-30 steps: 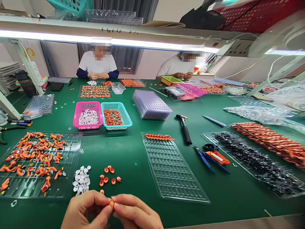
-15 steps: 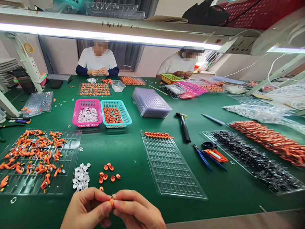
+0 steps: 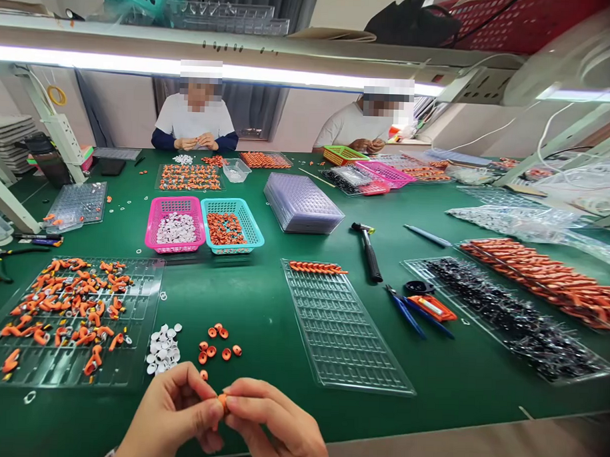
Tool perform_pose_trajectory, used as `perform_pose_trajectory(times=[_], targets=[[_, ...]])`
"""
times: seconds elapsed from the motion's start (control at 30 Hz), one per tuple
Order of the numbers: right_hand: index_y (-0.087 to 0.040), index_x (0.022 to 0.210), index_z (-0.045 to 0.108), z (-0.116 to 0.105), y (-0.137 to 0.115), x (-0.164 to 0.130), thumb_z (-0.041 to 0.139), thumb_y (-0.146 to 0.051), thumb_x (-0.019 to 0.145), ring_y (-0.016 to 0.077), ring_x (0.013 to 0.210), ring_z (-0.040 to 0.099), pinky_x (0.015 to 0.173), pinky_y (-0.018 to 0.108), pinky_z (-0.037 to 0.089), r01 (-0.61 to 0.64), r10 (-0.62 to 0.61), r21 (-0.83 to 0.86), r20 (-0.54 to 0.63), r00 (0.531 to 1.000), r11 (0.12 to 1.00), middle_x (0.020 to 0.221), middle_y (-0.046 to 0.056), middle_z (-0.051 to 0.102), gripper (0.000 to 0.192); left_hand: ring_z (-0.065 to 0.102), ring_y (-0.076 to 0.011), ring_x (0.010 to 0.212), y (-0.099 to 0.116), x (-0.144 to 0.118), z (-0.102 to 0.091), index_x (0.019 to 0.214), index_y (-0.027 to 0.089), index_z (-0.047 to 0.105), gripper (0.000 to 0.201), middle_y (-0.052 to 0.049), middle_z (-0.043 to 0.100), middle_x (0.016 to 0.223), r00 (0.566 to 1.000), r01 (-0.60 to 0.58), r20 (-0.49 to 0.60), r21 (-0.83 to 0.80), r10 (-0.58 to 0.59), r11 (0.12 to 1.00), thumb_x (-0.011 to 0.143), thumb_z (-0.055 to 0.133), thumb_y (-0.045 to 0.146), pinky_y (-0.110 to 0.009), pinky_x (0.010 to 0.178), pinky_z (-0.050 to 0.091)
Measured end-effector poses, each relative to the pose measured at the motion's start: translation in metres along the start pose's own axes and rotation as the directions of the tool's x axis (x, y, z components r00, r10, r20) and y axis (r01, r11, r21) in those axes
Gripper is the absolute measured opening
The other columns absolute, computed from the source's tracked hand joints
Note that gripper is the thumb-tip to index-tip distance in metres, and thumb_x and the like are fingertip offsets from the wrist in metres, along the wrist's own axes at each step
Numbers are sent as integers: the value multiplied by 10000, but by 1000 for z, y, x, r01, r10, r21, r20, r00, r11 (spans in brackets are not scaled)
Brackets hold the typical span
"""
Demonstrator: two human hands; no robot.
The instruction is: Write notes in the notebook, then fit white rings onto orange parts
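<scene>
My left hand [image 3: 171, 417] and my right hand [image 3: 273, 424] meet at the near edge of the green table, fingertips pinched together on one small orange part [image 3: 222, 401]. Just beyond them lie several loose orange rings [image 3: 215, 349] and a pile of small white discs [image 3: 161, 350]. A clear tray [image 3: 66, 320] heaped with orange pieces lies to the left. Ahead on the right is a clear grid tray [image 3: 341, 336] with one row of orange parts [image 3: 317, 267] at its far end.
A pink basket [image 3: 176, 224] of white discs and a teal basket [image 3: 232, 224] of orange parts stand mid-table. A hammer [image 3: 369, 251], blue pliers [image 3: 407, 314] and trays of black [image 3: 507, 315] and orange [image 3: 548, 280] parts lie right. Two people work at the far side.
Both hands stay pinched on the orange part, with the fingers shifting slightly. The view has tilted a little.
</scene>
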State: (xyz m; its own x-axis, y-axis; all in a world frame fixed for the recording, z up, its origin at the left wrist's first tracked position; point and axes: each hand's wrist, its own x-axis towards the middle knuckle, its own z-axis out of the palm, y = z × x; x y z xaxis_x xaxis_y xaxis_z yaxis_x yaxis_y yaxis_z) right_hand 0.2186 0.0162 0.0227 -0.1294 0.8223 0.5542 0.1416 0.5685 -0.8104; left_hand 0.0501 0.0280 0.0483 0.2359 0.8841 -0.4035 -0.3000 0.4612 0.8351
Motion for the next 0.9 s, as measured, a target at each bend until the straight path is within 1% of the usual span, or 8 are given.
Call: perform_pose_trajectory(times=[0.1,0.17,0.23,0.33,0.47,0.7,0.77,0.9], targets=[[-227,1001,713,0,1,1,659,10,816,167,771,735,678,213,616,28,-28,0,-8,1000,1000,912,52,738,306,606,-101,426,1,3,-3,647,149,581,454,14,662,538,995,62,76,101,-70,993,603,860,505,-188,449,456],[-221,1004,712,1,2,2,656,11,817,168,772,736,686,217,616,26,-26,-2,-7,1000,1000,920,58,739,303,590,-99,417,2,3,-4,660,150,578,513,14,631,536,982,104,132,214,-135,971,658,761,629,-184,436,431],[-219,997,714,1,3,2,651,9,822,169,782,738,700,220,617,3,-3,-10,-6,1000,1000,930,61,743,294,557,-94,408,3,1,-2,681,162,560,568,22,591,539,975,97,161,329,-157,939,723,621,725,-178,413,385],[-217,974,720,3,2,4,665,-26,831,170,781,746,712,217,619,2,-3,-12,-33,999,1000,902,58,760,244,498,-97,428,6,-4,3,683,192,521,572,48,510,553,982,12,165,455,-97,891,799,480,751,-197,419,349],[-226,966,735,4,-1,6,676,-131,871,173,753,757,694,217,629,20,-19,12,-64,998,1000,864,53,780,146,479,-142,561,7,-9,4,686,216,524,572,29,496,617,986,-123,166,566,34,815,849,380,744,-233,532,400],[-250,967,757,2,-2,6,690,-134,863,181,740,760,667,230,639,-5,10,79,-56,998,997,870,62,783,170,447,-152,607,-3,-4,-1,641,220,438,486,19,481,616,945,-307,291,622,152,721,968,323,561,-244,569,358],[-247,963,762,1,-2,6,693,-126,856,184,738,760,663,231,639,-17,21,82,-47,999,996,866,64,785,176,423,-147,588,-5,-3,-2,646,220,432,487,23,460,615,939,-321,307,621,155,715,970,314,565,-246,549,343],[-254,976,768,2,-3,6,699,-115,845,191,742,761,657,236,641,-13,18,88,-64,998,996,880,66,787,203,366,-135,538,-6,-4,-2,660,223,417,500,42,397,591,947,-300,282,615,153,729,968,285,594,-247,499,307]])
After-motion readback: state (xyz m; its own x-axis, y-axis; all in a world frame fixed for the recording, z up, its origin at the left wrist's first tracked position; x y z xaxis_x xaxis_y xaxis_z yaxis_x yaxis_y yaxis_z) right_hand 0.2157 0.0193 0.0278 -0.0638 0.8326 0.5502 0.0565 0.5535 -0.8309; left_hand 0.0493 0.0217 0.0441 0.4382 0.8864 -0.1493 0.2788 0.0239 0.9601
